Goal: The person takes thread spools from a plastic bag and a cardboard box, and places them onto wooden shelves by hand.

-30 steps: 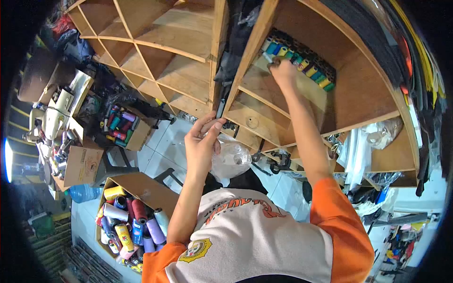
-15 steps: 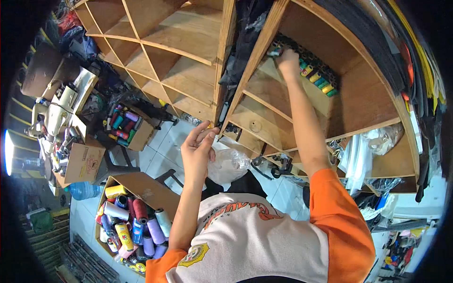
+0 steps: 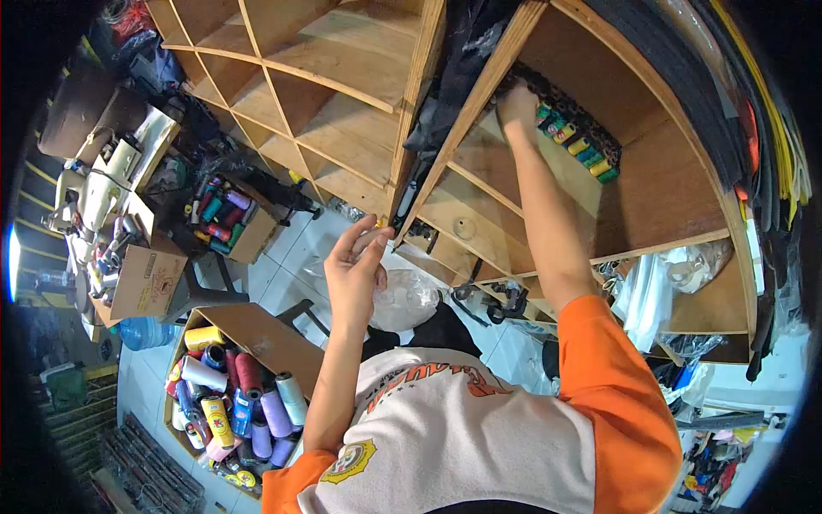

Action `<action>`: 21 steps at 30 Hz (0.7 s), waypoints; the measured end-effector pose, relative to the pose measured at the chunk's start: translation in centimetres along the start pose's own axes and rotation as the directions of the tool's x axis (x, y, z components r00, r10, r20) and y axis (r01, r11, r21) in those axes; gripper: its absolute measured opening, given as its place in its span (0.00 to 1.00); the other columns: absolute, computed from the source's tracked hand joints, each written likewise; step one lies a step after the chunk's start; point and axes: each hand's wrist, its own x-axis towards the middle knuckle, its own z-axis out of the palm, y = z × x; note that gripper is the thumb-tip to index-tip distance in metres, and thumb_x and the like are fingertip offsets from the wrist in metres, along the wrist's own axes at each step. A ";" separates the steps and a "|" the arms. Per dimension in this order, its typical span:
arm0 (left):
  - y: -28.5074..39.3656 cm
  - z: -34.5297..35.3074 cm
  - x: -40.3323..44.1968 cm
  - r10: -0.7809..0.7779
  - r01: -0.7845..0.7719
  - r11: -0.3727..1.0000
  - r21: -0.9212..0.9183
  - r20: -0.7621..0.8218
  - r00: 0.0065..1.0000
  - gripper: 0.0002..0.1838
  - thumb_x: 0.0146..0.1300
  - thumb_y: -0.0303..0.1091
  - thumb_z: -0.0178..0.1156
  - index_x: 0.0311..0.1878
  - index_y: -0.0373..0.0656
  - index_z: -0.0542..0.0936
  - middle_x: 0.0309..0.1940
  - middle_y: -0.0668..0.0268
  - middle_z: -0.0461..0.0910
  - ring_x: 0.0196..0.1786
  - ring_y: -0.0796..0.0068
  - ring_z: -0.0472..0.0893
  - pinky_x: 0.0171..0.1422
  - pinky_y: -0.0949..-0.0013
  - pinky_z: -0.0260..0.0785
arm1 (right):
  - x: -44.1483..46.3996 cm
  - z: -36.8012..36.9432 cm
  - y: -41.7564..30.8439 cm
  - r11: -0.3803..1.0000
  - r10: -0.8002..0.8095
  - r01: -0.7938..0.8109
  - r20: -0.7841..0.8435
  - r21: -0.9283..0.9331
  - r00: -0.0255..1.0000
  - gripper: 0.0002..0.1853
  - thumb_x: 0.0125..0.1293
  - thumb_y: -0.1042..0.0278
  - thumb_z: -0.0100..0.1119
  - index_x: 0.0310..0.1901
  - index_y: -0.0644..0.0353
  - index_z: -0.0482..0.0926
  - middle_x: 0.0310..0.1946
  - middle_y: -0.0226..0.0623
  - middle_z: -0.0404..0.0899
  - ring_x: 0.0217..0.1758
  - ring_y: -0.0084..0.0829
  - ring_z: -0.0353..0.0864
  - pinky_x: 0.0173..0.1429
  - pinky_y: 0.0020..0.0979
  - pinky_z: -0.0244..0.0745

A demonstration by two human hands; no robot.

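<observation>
My right hand (image 3: 517, 110) reaches into the upper compartment of a wooden shelf, at the left end of a row of small thread spools (image 3: 578, 146) in green, yellow and teal. Its fingers are curled down and mostly hidden, apparently around a thread spool. Behind the row lies a dark patterned strip (image 3: 561, 96). My left hand (image 3: 356, 261) is raised in front of the shelf's lower part, fingers bent. Thumb and forefinger come close together at a small yellow thing (image 3: 379, 223) whose kind I cannot make out.
A cardboard box (image 3: 265, 343) full of large thread cones stands on the tiled floor at lower left. Another box (image 3: 253, 236) of cones lies behind it. A sewing machine (image 3: 107, 184) is at far left. Clear plastic bags (image 3: 407, 300) lie below my left hand.
My right hand has shifted slightly left along the spool row, and more green spools show beside it. The view has tilted a little. My left hand keeps its bent pose.
</observation>
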 end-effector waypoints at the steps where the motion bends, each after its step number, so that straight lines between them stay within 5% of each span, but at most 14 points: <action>1: 0.0 0.0 0.0 -0.001 0.001 1.000 0.002 -0.008 1.000 0.20 0.63 0.27 0.59 0.57 0.31 0.71 0.40 0.56 0.83 0.15 0.85 0.68 0.17 0.80 0.59 | -0.4 0.8 0.1 0.997 0.059 -0.055 -0.077 0.062 0.995 0.12 0.55 0.75 0.55 0.41 0.72 0.74 0.32 0.59 0.80 0.39 0.53 0.82 0.46 0.43 0.78; 8: 0.0 -0.2 0.1 0.009 -0.009 1.000 -0.003 0.005 1.000 0.19 0.64 0.27 0.58 0.57 0.31 0.72 0.41 0.56 0.83 0.16 0.85 0.69 0.18 0.80 0.59 | -0.5 1.9 0.6 0.982 0.175 -0.159 -0.178 0.099 0.968 0.16 0.54 0.71 0.63 0.42 0.70 0.72 0.31 0.59 0.80 0.37 0.52 0.83 0.43 0.40 0.80; 11: 0.2 0.1 0.1 0.022 -0.022 1.000 -0.010 -0.016 1.000 0.18 0.66 0.31 0.56 0.56 0.32 0.72 0.37 0.57 0.82 0.16 0.83 0.69 0.18 0.78 0.60 | -3.1 -0.8 0.5 0.972 0.062 -0.012 -0.205 0.235 0.977 0.15 0.54 0.68 0.66 0.38 0.68 0.76 0.31 0.52 0.82 0.34 0.44 0.84 0.39 0.36 0.80; 12: 0.2 0.1 0.2 0.033 -0.034 0.999 -0.018 -0.030 0.999 0.18 0.68 0.34 0.55 0.55 0.32 0.72 0.36 0.58 0.82 0.16 0.82 0.69 0.18 0.77 0.61 | -4.9 -3.9 -0.9 0.846 0.043 -0.120 0.159 0.519 0.986 0.13 0.56 0.66 0.65 0.37 0.67 0.78 0.30 0.48 0.83 0.33 0.38 0.84 0.38 0.33 0.79; 13: 0.1 0.2 0.2 0.043 -0.044 0.999 -0.026 -0.044 0.998 0.18 0.69 0.37 0.54 0.55 0.33 0.73 0.34 0.59 0.81 0.16 0.80 0.70 0.18 0.76 0.61 | -7.4 -6.7 -2.2 0.646 -0.089 -0.316 0.480 0.695 0.873 0.12 0.58 0.64 0.64 0.35 0.67 0.80 0.30 0.45 0.83 0.32 0.32 0.84 0.37 0.30 0.79; 14: 0.1 0.4 0.4 0.055 -0.060 0.994 -0.096 -0.051 0.997 0.19 0.70 0.40 0.52 0.53 0.33 0.73 0.32 0.60 0.80 0.17 0.79 0.70 0.20 0.75 0.62 | -10.4 -7.4 -2.2 0.546 -0.294 -0.423 0.638 0.723 0.712 0.12 0.58 0.65 0.63 0.36 0.68 0.80 0.31 0.42 0.83 0.32 0.29 0.83 0.38 0.29 0.78; 15: 0.1 0.7 0.5 0.062 -0.071 0.984 -0.162 -0.063 0.996 0.19 0.71 0.43 0.50 0.51 0.33 0.74 0.30 0.61 0.79 0.18 0.78 0.71 0.21 0.74 0.63 | -13.5 -7.9 -2.1 0.455 -0.501 -0.547 0.710 0.702 0.495 0.12 0.58 0.67 0.62 0.37 0.69 0.80 0.32 0.40 0.84 0.32 0.26 0.81 0.40 0.29 0.77; 17: 0.1 1.0 0.3 0.058 -0.073 0.963 -0.258 -0.064 0.996 0.21 0.72 0.46 0.47 0.48 0.34 0.74 0.28 0.62 0.78 0.20 0.76 0.71 0.24 0.72 0.65 | -19.0 -8.4 -3.0 0.533 -0.737 -0.320 0.615 0.784 0.281 0.13 0.60 0.64 0.62 0.40 0.67 0.81 0.35 0.38 0.84 0.34 0.28 0.82 0.43 0.29 0.77; 19: 0.7 1.6 0.4 0.061 -0.066 0.943 -0.325 -0.028 0.998 0.22 0.72 0.48 0.45 0.45 0.35 0.74 0.27 0.62 0.77 0.23 0.74 0.72 0.28 0.70 0.66 | -24.0 -8.1 -6.0 0.503 -0.733 -0.266 0.569 0.823 0.374 0.14 0.65 0.61 0.56 0.34 0.64 0.83 0.31 0.35 0.84 0.37 0.30 0.82 0.45 0.30 0.75; 21: 1.0 2.8 0.0 0.061 -0.046 0.936 -0.350 0.034 0.998 0.22 0.73 0.48 0.44 0.42 0.36 0.74 0.28 0.62 0.77 0.25 0.72 0.73 0.30 0.69 0.67 | -27.8 -2.9 -7.5 0.776 -0.559 -0.046 0.720 0.629 0.412 0.13 0.65 0.62 0.54 0.37 0.63 0.83 0.38 0.37 0.83 0.46 0.34 0.80 0.52 0.31 0.73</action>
